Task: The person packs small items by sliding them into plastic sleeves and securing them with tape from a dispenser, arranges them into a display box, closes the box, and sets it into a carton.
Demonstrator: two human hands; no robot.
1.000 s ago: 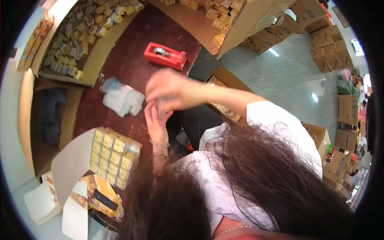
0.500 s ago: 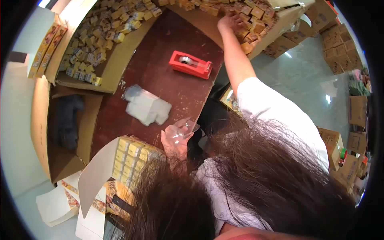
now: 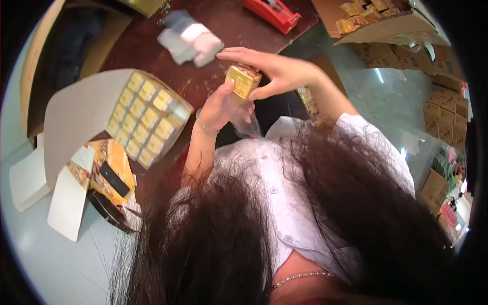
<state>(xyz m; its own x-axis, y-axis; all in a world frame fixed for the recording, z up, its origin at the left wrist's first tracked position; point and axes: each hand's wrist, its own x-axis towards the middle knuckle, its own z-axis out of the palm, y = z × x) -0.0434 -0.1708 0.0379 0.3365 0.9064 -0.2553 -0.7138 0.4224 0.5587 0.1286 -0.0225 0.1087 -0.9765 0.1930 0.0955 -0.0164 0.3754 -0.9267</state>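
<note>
Yellow box (image 3: 240,83) is held up over the near edge of the table (image 3: 234,33), between the two hands. It is gripped by the left hand (image 3: 218,108), whose thumb is laid on a lower corner. Its far side is arched over by the right hand (image 3: 284,71), with the thumb at the near right corner; whether it is also pinched there cannot be told. A clear bag (image 3: 247,123) is held beneath; whether the box's lower end is covered by it is unclear.

Low weight and fairly stiff card can be expected, easily dented at the corners and perhaps slippery against the film, so it is best taken lightly by two opposite flat sides. The plain gold face is turned to the near side, the darker printed one to the far right. The box is tilted; as both faces are foreshortened, no long axis can be made out.

To the left, similar boxes are packed in rows in a carton (image 3: 76,109). Beyond, a pale bundle (image 3: 190,40) and a red tape dispenser (image 3: 277,15) are seen.
</note>
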